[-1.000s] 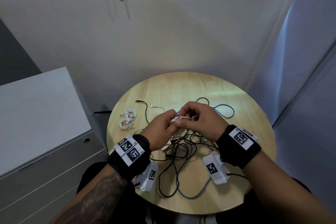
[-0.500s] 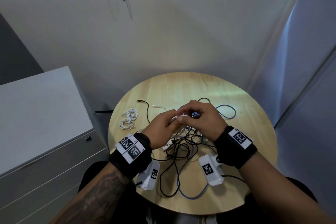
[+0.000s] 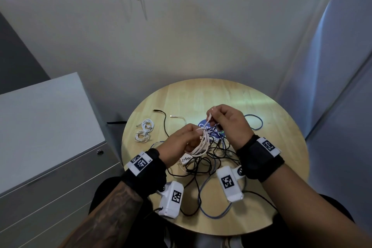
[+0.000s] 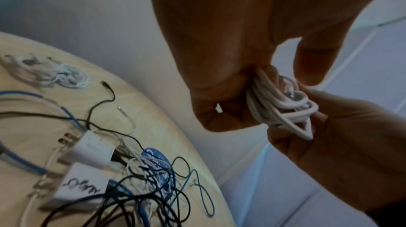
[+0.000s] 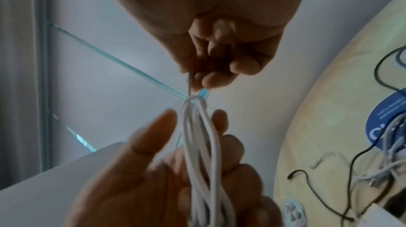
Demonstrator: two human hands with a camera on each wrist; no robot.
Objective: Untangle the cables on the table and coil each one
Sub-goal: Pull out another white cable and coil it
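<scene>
Above the round wooden table [image 3: 281,147] my left hand [image 3: 181,143] grips a bundle of looped white cable [image 3: 202,145] [image 4: 283,107] [image 5: 202,144]. My right hand [image 3: 225,121] pinches that cable's free end [image 3: 209,119] just above the loops and holds it up. Under both hands lies a tangle of black, blue and white cables [image 3: 207,165] [image 4: 140,187]. Two white cable coils [image 3: 144,130] [image 4: 68,74] lie at the table's left edge.
White charger plugs [image 4: 87,149] sit in the tangle, over a blue round sticker [image 3: 203,125]. A loose black cable end [image 3: 156,110] and a short white one [image 3: 177,117] lie at the back. A grey drawer cabinet [image 3: 50,137] stands left of the table.
Both hands have risen off the tangle with the white cable. The right hand has pulled the free end up and away from the left hand's loops.
</scene>
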